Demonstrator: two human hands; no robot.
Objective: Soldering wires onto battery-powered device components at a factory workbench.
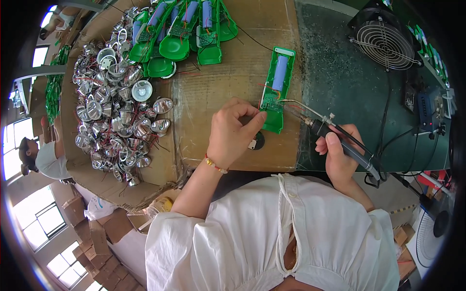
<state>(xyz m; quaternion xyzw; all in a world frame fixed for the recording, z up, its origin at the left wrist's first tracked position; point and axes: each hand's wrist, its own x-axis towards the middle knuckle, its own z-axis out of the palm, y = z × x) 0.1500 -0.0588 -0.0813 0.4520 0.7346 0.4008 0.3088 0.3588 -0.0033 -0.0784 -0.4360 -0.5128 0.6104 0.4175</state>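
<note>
A green plastic housing [274,122] lies on the cardboard, with a blue cylindrical battery [280,72] and a small circuit board [270,100] inside it. My left hand [235,127] is at the housing's left edge beside the board, thumb and fingers pinched together. What they hold, if anything, is too small to make out. In my right hand [342,151] is a soldering iron [320,128] with a thin curved feed tube [303,105]. Its tip points at the board; whether it touches cannot be told. A dark round piece [258,141] lies partly hidden under my left hand.
Left of me, a cardboard box [145,190] holds many shiny reflector cups [116,114] with red wires. More green housings with batteries [174,46] are piled at its far corner. A fan [386,44], cables and a blue control box [425,116] stand right. Another person [51,157] is far left.
</note>
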